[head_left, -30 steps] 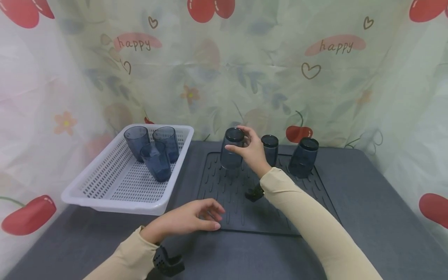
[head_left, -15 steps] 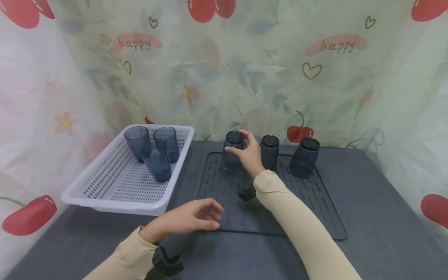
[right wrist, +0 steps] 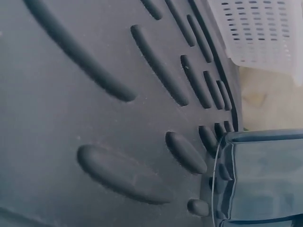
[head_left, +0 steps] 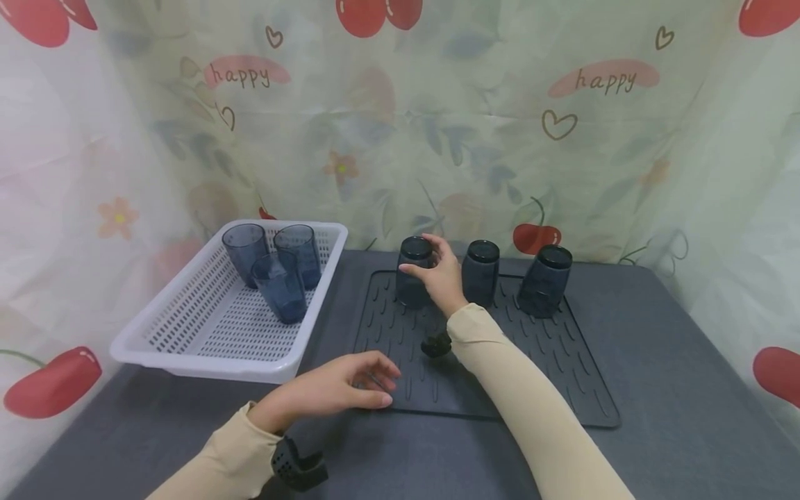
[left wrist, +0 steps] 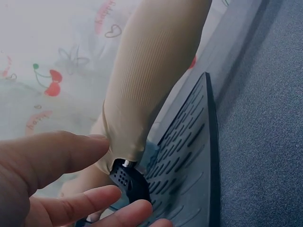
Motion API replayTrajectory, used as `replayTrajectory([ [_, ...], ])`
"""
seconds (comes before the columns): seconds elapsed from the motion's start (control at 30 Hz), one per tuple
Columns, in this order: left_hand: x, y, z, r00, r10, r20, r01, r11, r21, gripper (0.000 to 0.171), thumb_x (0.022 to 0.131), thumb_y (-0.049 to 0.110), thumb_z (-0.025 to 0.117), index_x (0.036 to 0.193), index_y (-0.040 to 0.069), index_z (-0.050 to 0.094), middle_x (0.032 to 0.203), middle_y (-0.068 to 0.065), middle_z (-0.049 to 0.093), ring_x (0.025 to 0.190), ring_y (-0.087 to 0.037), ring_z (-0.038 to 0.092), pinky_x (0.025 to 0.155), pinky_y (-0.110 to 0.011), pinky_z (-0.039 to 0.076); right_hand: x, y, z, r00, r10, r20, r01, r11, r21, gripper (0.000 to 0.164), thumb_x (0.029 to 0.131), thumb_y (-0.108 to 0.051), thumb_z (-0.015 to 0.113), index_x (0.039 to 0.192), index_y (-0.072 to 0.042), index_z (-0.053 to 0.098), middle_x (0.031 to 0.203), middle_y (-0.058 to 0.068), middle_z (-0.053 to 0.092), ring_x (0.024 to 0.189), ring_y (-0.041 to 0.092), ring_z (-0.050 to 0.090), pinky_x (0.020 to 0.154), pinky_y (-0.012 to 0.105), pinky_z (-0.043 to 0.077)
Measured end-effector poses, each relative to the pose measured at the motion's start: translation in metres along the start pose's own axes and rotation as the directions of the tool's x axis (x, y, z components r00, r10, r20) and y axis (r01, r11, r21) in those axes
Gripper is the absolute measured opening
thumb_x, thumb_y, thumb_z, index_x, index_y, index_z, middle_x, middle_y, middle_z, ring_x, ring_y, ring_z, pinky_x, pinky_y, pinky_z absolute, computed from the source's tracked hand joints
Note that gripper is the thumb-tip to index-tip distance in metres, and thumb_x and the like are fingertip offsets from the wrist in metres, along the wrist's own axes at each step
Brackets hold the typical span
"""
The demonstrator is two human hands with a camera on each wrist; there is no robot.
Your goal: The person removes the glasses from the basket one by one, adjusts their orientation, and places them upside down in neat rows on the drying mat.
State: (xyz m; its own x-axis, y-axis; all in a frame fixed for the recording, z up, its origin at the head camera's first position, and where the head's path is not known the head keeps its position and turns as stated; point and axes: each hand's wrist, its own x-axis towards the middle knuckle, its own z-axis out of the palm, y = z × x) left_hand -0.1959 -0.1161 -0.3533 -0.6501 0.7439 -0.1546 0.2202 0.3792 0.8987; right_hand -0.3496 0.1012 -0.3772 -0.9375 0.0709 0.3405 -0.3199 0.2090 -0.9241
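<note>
An upside-down blue glass [head_left: 412, 281] stands at the back left of the dark ridged drying mat [head_left: 525, 375]. My right hand [head_left: 445, 278] grips it from the right, thumb in front and fingers behind. In the right wrist view the rim of this glass [right wrist: 265, 177] meets the mat. Two more upturned glasses stand along the back of the mat, a middle glass [head_left: 480, 274] just right of my hand and a right glass [head_left: 545, 281]. My left hand [head_left: 340, 383] holds nothing, its fingers loosely bent near the mat's front left corner; the left wrist view shows its spread fingers.
To the left sits a white perforated basket [head_left: 206, 367] with three upright blue glasses at its back, the front one [head_left: 279, 288] leaning. The grey table [head_left: 400, 458] runs in front of the mat. A patterned curtain [head_left: 400, 139] hangs behind.
My right hand has lowered the glass slightly onto the mat, and the right forearm has shifted left. The left hand has stayed in place.
</note>
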Motion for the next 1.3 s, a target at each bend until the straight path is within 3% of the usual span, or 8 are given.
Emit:
replayTrajectory([
  [0.3,0.001,0.002,-0.001,1.000,0.002,0.015,-0.002,1.000,0.004,0.040,0.095,0.023,0.062,0.127,0.000,0.054,0.119,-0.019,0.061,0.106,-0.025,0.063,0.089,-0.032,0.051,-0.001,0.003,0.002,1.000,0.023,-0.015,-0.023,1.000,-0.018,0.072,0.076,-0.019,0.083,0.139,-0.020,0.047,0.138,0.004,0.054,0.130,0.020,0.050,0.104,0.039,0.045],
  [0.67,0.004,0.004,-0.001,1.000,-0.001,0.017,0.001,1.000,0.019,0.039,0.095,0.023,0.062,0.127,0.001,0.054,0.119,-0.018,0.062,0.107,-0.024,0.063,0.090,-0.033,0.051,0.004,0.000,0.000,0.997,0.071,0.026,-0.068,0.994,-0.081,0.076,0.078,-0.023,0.081,0.143,-0.020,0.042,0.146,0.006,0.047,0.137,0.022,0.043,0.107,0.041,0.042],
  [0.9,0.006,0.004,0.001,1.000,-0.005,0.028,0.005,1.000,0.006,0.038,0.097,0.021,0.059,0.129,0.001,0.053,0.120,-0.018,0.061,0.109,-0.025,0.062,0.090,-0.033,0.051,0.005,-0.003,-0.002,0.991,0.122,0.050,-0.116,0.987,-0.111,0.079,0.075,-0.022,0.084,0.141,-0.021,0.042,0.143,0.006,0.047,0.126,0.024,0.052,0.097,0.045,0.048],
  [1.3,0.007,0.004,0.002,1.000,0.001,0.024,-0.001,1.000,0.007,0.037,0.097,0.019,0.059,0.128,0.001,0.053,0.120,-0.019,0.061,0.109,-0.024,0.063,0.092,-0.034,0.051,0.004,-0.008,-0.005,0.988,0.146,0.051,-0.136,0.976,-0.170,0.077,0.076,-0.022,0.084,0.140,-0.025,0.042,0.142,0.006,0.047,0.123,0.026,0.052,0.097,0.046,0.047],
])
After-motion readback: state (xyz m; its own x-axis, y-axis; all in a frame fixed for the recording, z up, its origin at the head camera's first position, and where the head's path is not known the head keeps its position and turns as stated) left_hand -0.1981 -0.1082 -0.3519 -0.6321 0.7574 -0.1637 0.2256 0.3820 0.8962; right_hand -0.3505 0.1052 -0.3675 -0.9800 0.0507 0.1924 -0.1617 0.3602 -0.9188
